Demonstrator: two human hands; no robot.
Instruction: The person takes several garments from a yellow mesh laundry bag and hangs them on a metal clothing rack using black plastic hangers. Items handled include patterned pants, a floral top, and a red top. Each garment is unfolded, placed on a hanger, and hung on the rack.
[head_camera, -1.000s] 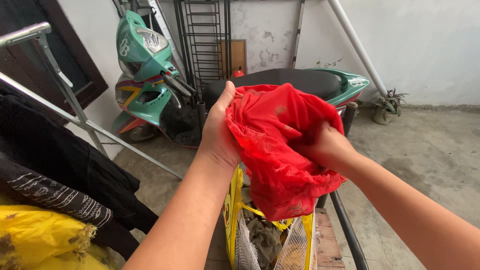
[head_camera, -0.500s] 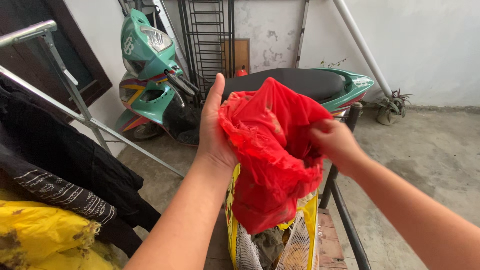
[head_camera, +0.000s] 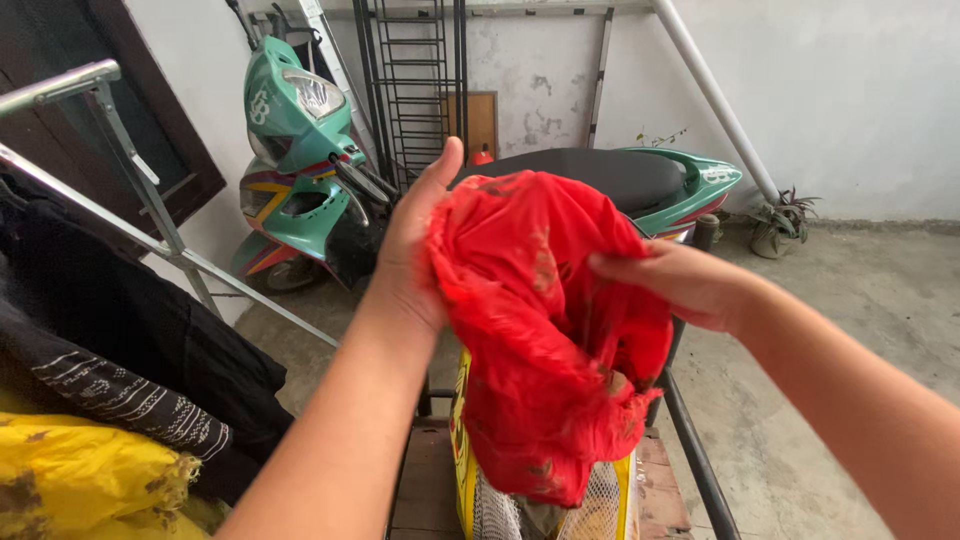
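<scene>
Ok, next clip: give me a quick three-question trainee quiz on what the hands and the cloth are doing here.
1. True or false: both hands grip the red cloth.
2. What stands directly below the cloth? A) a yellow mesh-sided bag B) a metal bucket C) a cardboard box
3. Fill in: behind the hands stands a parked green ____.

Key
1. True: the left hand holds its left edge, the right hand pinches the fabric on the right.
2. A: the yellow bag sits on a wooden stand.
3. Scooter, black seat, by the white wall.
</scene>
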